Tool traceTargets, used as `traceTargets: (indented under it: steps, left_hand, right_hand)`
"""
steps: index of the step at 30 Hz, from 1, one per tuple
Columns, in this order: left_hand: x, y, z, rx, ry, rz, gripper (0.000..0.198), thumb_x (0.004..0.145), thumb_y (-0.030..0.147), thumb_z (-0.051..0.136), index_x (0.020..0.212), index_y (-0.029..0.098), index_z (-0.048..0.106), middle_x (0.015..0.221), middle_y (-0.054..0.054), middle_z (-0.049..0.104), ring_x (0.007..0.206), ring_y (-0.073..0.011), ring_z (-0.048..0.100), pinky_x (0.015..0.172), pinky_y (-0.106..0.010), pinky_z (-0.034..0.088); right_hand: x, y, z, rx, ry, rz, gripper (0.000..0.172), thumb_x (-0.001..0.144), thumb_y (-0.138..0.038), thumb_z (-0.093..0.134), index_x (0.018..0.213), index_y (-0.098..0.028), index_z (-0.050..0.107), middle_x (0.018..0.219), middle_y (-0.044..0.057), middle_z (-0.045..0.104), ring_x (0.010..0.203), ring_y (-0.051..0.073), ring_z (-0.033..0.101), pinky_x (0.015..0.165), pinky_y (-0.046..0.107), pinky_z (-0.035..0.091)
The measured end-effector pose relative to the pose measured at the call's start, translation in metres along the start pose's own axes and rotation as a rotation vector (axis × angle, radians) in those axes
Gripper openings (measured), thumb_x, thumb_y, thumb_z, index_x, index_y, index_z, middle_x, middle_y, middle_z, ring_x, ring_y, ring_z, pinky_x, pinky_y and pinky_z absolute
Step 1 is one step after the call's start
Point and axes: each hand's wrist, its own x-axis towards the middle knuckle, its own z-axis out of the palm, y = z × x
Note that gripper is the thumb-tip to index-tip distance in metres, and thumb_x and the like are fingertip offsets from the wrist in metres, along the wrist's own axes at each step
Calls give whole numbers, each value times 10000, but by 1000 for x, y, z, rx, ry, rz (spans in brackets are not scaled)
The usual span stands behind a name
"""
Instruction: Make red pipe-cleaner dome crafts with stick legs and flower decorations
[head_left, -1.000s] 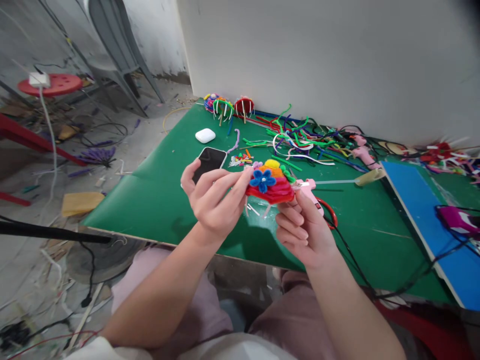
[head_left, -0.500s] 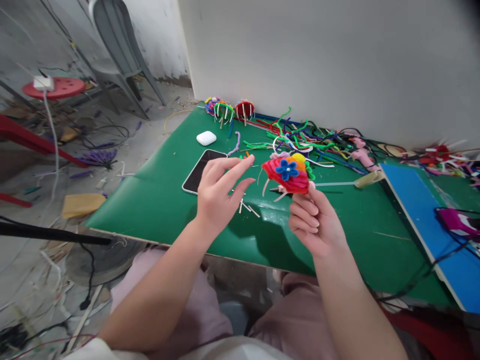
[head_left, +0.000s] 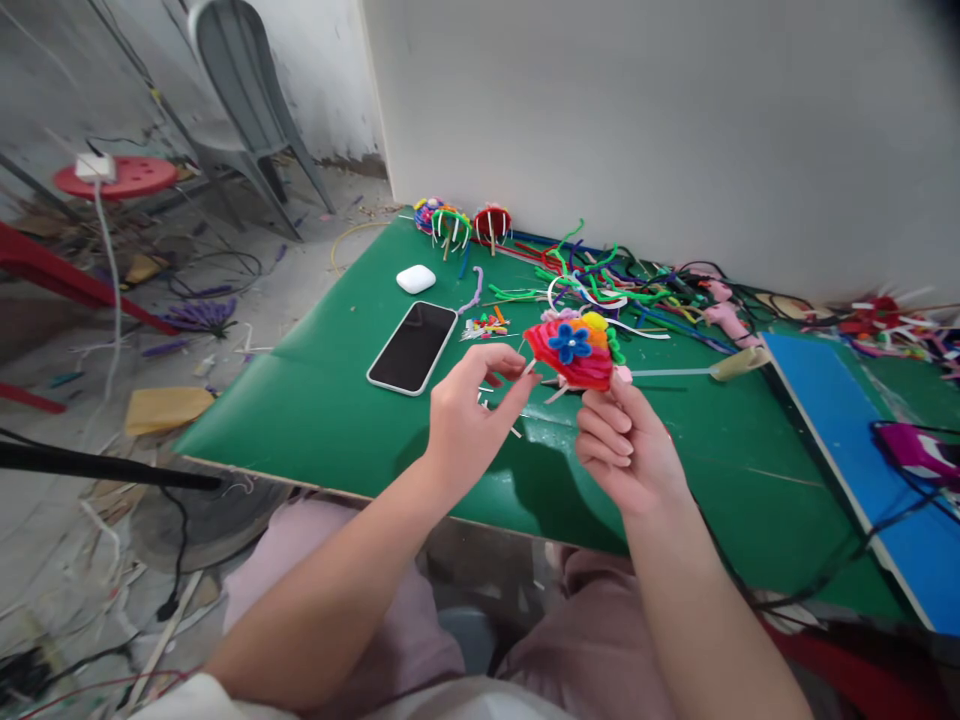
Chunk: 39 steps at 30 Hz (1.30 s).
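My right hand (head_left: 626, 440) pinches the lower right edge of a small red and orange pipe-cleaner ornament (head_left: 592, 375), raised above the table. A blue flower (head_left: 571, 343) with a pale centre sits on its front, beside yellow, green and pink pieces. Thin white strips hang from its left and lower edge. My left hand (head_left: 472, 415) is closed at the ornament's left side, thumb and fingertips pinching one white strip (head_left: 529, 368). Beneath the hands, a few short white strips lie on the green table, partly hidden by the left hand.
On the green table (head_left: 300, 400) lie a phone (head_left: 414, 348), a white earbud case (head_left: 415, 279) and small colourful bits (head_left: 486, 326). Finished-looking ornaments (head_left: 492, 222) stand at the back. Loose pipe cleaners (head_left: 600, 275), a pink glue gun (head_left: 726, 318) and a blue board (head_left: 840, 440) are rightward.
My left hand has moved right and slightly down to the ornament, and its spread fingers have closed on a white strip. The right hand still holds the ornament, almost unmoved.
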Motion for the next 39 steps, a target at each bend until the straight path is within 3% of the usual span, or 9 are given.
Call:
traceTargets:
  steps: [5,8,11,13,18,21,28,39]
  left_hand:
    - [2,-4,-3,52,-3,5,150,766,166,639,893,181,561,804,19,621,723,-75,592,663,-191,481]
    - [1,-2,-5,131,68,129,135,736,171,669,843,174,587,833,-12,628,785,-110,586,676,-220,481]
    - [-3,6,-5,156,85,205,74,736,161,667,798,174,628,718,8,617,651,-80,553,608,-192,458]
    - [-6,13,-3,118,-14,101,57,778,184,628,826,184,658,593,42,590,503,-43,492,531,-166,423]
    - [-10,22,4,-248,-176,-459,169,794,322,609,880,193,676,423,77,478,357,-36,430,366,-147,326]
    - [-8,21,6,-425,-234,-644,191,764,348,639,870,191,664,380,88,431,323,-31,400,335,-131,294]
    - [-5,20,3,-528,-239,-735,155,755,327,652,832,193,645,367,91,438,316,-17,378,316,-99,267]
    - [-5,18,4,-541,-268,-735,185,728,334,672,818,179,627,403,86,436,345,-27,404,325,-116,297]
  right_hand:
    - [0,-1,0,-5,9,-10,349,728,-237,704,555,-160,411,442,-119,344,312,-13,251,253,91,212]
    - [0,-1,0,-21,14,-17,362,730,-251,703,546,-162,404,433,-121,328,308,-13,236,254,94,208]
    - [1,-1,0,-40,14,-35,367,729,-260,704,544,-165,402,432,-120,326,309,-12,233,257,93,205]
    - [1,0,0,-56,18,-44,381,718,-268,714,533,-165,397,428,-119,326,309,-12,233,256,91,202]
    - [3,3,2,-87,41,-76,363,693,-256,733,536,-165,419,419,-116,358,302,-9,240,248,90,194]
    - [4,4,2,-102,44,-86,362,699,-252,727,534,-166,416,417,-113,368,302,-6,250,245,91,193]
    - [4,4,4,-131,56,-83,398,686,-270,738,527,-168,387,410,-119,360,299,-10,247,246,93,183]
    - [3,4,3,-139,57,-102,374,695,-253,731,575,-183,384,414,-121,366,300,-4,252,249,96,156]
